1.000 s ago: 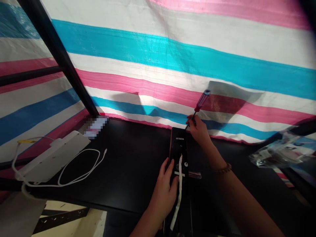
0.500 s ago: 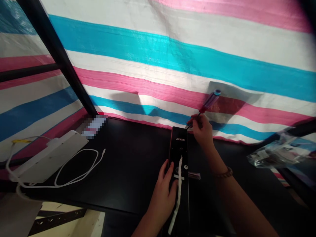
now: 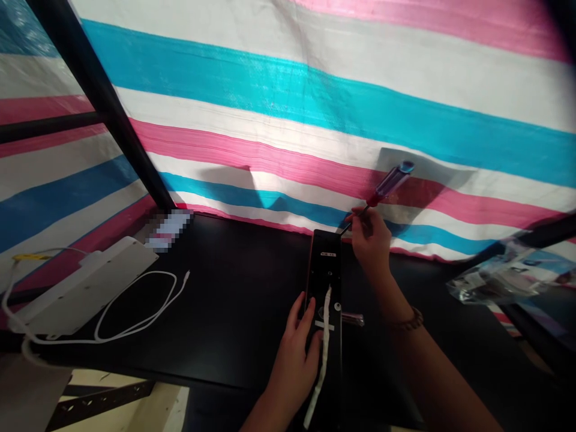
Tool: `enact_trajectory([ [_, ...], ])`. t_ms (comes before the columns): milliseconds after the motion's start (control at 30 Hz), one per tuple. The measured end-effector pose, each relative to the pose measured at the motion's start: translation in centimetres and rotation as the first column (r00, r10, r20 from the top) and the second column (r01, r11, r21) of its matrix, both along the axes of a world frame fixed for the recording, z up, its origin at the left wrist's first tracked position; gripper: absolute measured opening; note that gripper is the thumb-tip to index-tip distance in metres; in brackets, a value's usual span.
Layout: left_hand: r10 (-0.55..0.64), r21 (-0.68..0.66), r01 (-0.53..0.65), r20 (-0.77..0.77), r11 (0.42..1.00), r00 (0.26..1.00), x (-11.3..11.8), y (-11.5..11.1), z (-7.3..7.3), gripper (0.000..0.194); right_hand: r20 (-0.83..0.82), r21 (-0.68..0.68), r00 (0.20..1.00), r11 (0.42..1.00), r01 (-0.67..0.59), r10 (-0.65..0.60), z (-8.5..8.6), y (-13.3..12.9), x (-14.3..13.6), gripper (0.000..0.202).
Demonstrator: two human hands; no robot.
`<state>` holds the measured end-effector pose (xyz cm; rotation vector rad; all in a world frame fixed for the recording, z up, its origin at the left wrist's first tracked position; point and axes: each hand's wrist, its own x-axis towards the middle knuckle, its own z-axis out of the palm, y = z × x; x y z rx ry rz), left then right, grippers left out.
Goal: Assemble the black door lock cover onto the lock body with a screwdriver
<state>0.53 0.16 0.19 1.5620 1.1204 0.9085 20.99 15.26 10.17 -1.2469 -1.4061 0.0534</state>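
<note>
A long black panel (image 3: 318,288), with a white label, screws and small round fittings, lies lengthwise before me. A white wrapped cable (image 3: 324,354) runs down its face. My left hand (image 3: 294,360) holds the panel's left side, the thumb over its face and the other fingers along the edge. In my right hand (image 3: 371,240), the fingers pinch the thin shaft of a screwdriver (image 3: 391,183) with a clear purplish and red handle. The screwdriver leans up to the right, its tip at the panel's top right corner; exact contact is hard to see.
On the black table (image 3: 234,312), a white power strip (image 3: 90,288) with a looped white cable (image 3: 135,324) lies at left. A small shiny item (image 3: 353,318) sits beside the panel. Clear plastic bags (image 3: 499,276) lie at right. A striped tarp (image 3: 270,138) rises behind.
The screwdriver handle has swung slightly right and up, and my right hand has shifted slightly right. My left hand keeps its place on the panel. The view has moved a little.
</note>
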Motion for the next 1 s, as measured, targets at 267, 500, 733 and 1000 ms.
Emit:
enact_trajectory([
  [267, 0.022, 0.032, -0.022, 0.005, 0.999, 1.000, 0.0, -0.2, -0.1, 0.056, 0.008, 0.015, 0.996, 0.996, 0.089, -0.089, 0.7, -0.9, 0.0, 0.014],
  [500, 0.002, 0.040, -0.002, 0.001, 0.999, 1.000, 0.0, -0.6, -0.5, 0.056, -0.004, -0.023, 1.000, 1.000, 0.020, -0.020, 1.1, -1.8, -0.1, 0.019],
  [733, 0.009, 0.049, -0.009, -0.002, 0.999, 1.000, -0.1, -0.8, -0.6, 0.055, -0.004, -0.008, 0.997, 0.997, 0.071, -0.071, 0.9, -2.6, 0.1, 0.022],
  [1000, 0.018, 0.036, -0.018, 0.005, 0.999, 1.000, -0.1, -0.9, -0.6, 0.052, -0.207, 0.063, 0.976, 0.995, 0.082, -0.068, 1.4, -4.4, -0.3, 0.020],
])
